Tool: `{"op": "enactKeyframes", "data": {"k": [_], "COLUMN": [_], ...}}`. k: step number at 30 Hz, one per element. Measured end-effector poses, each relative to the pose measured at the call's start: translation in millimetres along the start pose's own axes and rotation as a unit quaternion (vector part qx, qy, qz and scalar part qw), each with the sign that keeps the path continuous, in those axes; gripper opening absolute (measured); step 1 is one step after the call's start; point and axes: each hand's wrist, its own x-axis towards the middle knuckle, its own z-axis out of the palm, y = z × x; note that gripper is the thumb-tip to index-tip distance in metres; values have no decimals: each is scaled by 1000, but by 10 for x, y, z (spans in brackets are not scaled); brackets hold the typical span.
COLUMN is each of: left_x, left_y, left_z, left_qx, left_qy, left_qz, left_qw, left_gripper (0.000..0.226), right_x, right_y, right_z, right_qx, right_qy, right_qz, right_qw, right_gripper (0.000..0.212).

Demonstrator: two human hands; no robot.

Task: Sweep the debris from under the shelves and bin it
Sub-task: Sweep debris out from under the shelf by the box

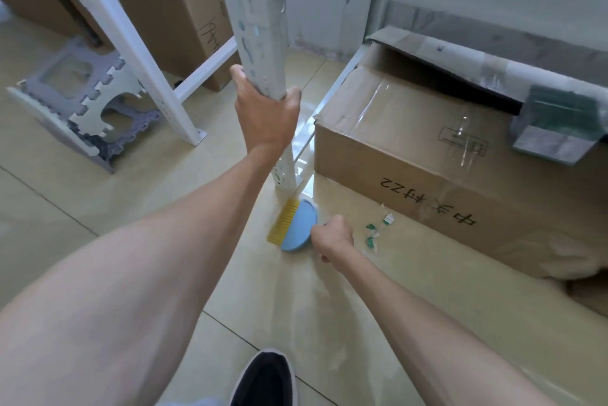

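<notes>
My left hand [266, 109] grips the white upright post of the shelf [260, 27] at about mid height. Lower down, my right hand [332, 238] holds the handle end of a blue dustpan [297, 228] with a yellow comb edge, which stands on its side on the tiled floor beside the post's foot. A few small green and white scraps of debris [373, 234] lie on the floor just right of my right hand, in front of the cardboard box.
A large taped cardboard box [427, 159] sits under the shelf on the right. Another tall box [184, 4] stands at the back left. A folded grey and white step stool [82, 99] lies on the floor at left. My dark shoe [266, 379] is at the bottom.
</notes>
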Motion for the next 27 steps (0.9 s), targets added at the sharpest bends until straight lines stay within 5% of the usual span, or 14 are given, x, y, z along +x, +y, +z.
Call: {"op": "enactKeyframes", "data": {"k": [8, 18, 27], "left_x": [-19, 17, 12], "left_y": [53, -25, -26], "left_z": [-4, 37, 25], "left_qx": [31, 34, 32], "left_qy": [-9, 13, 18], "left_qz": [-6, 6, 9], "left_qw": [999, 999, 999], "left_gripper": [49, 49, 46], "right_x": [-27, 37, -16], "right_y": [511, -122, -225], "right_z": [-587, -555, -251], "right_qx": [37, 25, 201], "right_qy": [80, 20, 99], "right_qz": [33, -70, 50], "right_qw": [996, 997, 973], "right_gripper": [28, 8, 35]}}
